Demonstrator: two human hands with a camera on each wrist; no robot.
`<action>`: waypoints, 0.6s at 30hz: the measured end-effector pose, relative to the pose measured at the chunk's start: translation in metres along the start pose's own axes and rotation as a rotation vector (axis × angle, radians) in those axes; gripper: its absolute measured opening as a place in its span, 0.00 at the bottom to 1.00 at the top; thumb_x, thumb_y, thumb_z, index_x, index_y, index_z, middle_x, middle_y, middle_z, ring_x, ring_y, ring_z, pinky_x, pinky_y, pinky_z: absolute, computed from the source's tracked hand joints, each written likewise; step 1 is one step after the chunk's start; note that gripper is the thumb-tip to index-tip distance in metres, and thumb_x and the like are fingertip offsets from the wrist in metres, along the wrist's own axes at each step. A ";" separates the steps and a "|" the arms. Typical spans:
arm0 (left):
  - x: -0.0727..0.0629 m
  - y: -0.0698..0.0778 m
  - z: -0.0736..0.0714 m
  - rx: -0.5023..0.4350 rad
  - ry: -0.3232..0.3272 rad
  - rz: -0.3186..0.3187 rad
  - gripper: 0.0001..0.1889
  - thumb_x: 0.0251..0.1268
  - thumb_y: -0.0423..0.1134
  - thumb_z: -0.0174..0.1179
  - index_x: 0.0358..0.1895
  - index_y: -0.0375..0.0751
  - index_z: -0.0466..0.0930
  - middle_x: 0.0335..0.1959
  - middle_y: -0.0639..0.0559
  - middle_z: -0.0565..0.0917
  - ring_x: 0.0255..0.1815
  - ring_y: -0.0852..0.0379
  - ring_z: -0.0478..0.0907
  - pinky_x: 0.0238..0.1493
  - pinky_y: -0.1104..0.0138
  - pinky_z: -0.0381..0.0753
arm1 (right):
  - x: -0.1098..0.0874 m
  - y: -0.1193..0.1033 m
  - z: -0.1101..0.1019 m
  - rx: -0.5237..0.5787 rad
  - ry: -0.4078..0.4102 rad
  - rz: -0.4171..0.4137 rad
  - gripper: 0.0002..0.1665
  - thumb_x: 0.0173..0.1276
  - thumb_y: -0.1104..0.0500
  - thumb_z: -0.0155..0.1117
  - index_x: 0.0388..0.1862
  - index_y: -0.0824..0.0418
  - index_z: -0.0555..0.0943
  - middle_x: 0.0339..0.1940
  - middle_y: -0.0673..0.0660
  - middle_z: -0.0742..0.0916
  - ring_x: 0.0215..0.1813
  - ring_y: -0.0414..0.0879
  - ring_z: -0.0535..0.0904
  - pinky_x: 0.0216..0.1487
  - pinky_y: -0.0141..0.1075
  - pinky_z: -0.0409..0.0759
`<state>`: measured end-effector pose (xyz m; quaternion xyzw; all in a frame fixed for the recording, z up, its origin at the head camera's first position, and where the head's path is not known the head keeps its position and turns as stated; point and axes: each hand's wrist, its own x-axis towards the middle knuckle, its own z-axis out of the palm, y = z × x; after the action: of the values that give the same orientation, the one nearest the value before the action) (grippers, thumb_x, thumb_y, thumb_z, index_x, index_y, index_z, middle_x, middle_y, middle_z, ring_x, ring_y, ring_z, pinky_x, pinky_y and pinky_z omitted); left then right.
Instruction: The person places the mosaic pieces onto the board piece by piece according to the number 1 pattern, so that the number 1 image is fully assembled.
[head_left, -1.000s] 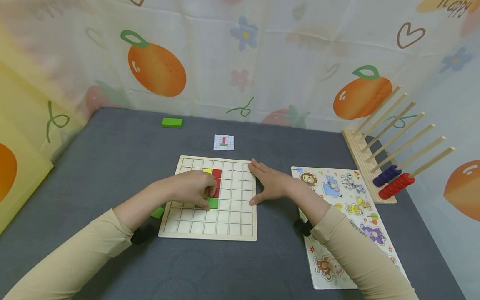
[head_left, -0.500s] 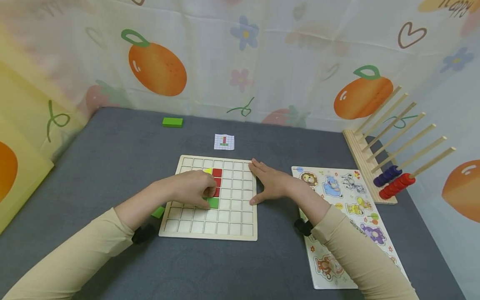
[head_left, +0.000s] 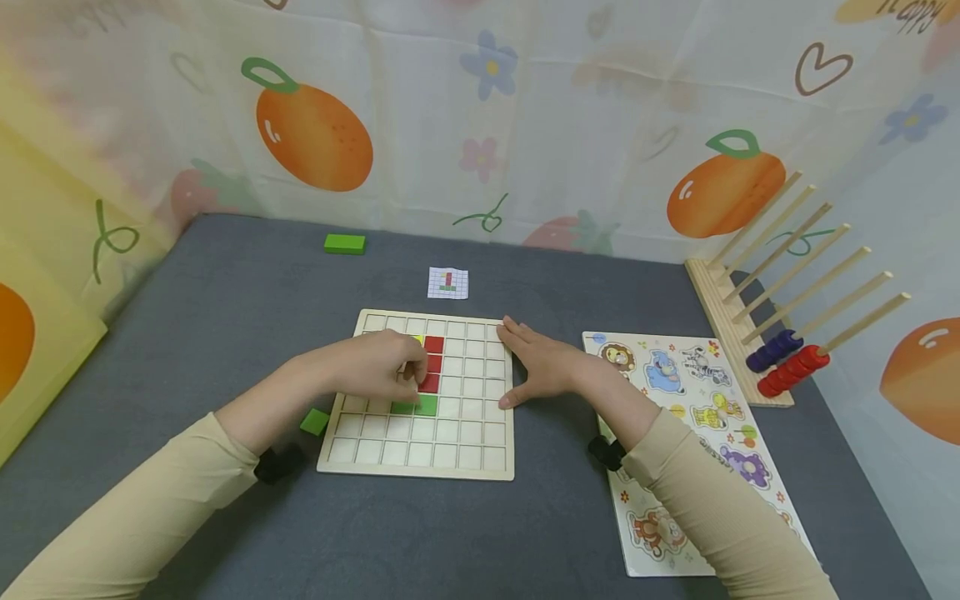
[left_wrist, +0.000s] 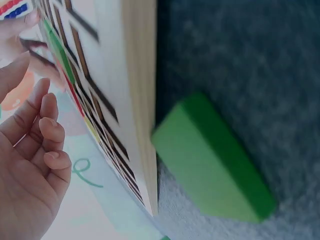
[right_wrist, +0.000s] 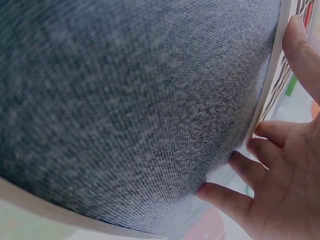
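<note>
A wooden grid board [head_left: 457, 457] lies on the dark cloth, with red squares [head_left: 433, 363] in a column, a partly hidden yellow square [head_left: 417, 338] beside the top and a green strip [head_left: 426, 405] below. My left hand [head_left: 378, 365] hovers over the board's left half, hiding some cells. In the left wrist view its fingers [left_wrist: 54, 131] bend loosely, with nothing between them and the thumb. Spread along the board's right edge, my right hand [head_left: 546, 364] rests its thumb and fingertips [right_wrist: 263, 129] against the rim.
One green block [head_left: 314, 422] sits against the board's left edge, another green block [head_left: 345, 244] at the back. Behind the board lies a small pattern card [head_left: 447, 283]. An animal puzzle board [head_left: 663, 417] and a peg stand [head_left: 738, 337] with blue and red rings are at right.
My left hand has lifted slightly and drawn back up and left from the green strip, showing more of it. The right hand stays at the board's edge.
</note>
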<state>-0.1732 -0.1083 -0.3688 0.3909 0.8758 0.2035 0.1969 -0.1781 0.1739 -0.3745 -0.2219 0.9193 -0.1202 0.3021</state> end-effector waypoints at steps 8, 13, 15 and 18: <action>-0.008 -0.017 -0.011 -0.056 0.047 0.017 0.03 0.59 0.39 0.67 0.32 0.51 0.81 0.27 0.60 0.79 0.29 0.63 0.71 0.34 0.70 0.73 | -0.001 0.000 0.000 -0.004 0.000 0.004 0.67 0.59 0.36 0.70 0.82 0.53 0.38 0.84 0.54 0.40 0.85 0.54 0.36 0.81 0.55 0.49; -0.016 -0.027 -0.017 -0.131 0.027 -0.011 0.04 0.60 0.41 0.67 0.32 0.52 0.81 0.25 0.60 0.77 0.28 0.63 0.71 0.32 0.71 0.72 | -0.001 0.000 0.000 -0.001 0.001 0.003 0.67 0.59 0.36 0.70 0.82 0.53 0.38 0.84 0.53 0.40 0.85 0.54 0.36 0.81 0.55 0.49; -0.021 -0.031 -0.018 -0.154 0.012 -0.016 0.04 0.60 0.41 0.68 0.31 0.53 0.81 0.24 0.61 0.77 0.27 0.64 0.71 0.31 0.72 0.72 | -0.001 0.000 0.000 0.000 0.003 0.002 0.67 0.59 0.36 0.70 0.82 0.53 0.38 0.84 0.53 0.40 0.85 0.54 0.36 0.81 0.55 0.49; -0.028 -0.039 -0.019 -0.195 -0.011 -0.020 0.05 0.59 0.41 0.68 0.30 0.53 0.81 0.23 0.61 0.77 0.25 0.65 0.70 0.29 0.72 0.71 | -0.001 0.000 0.000 0.000 0.005 0.002 0.67 0.59 0.36 0.70 0.82 0.53 0.38 0.84 0.53 0.40 0.85 0.54 0.36 0.81 0.54 0.49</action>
<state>-0.1891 -0.1576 -0.3672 0.3622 0.8547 0.2835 0.2408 -0.1778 0.1745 -0.3742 -0.2208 0.9202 -0.1205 0.3000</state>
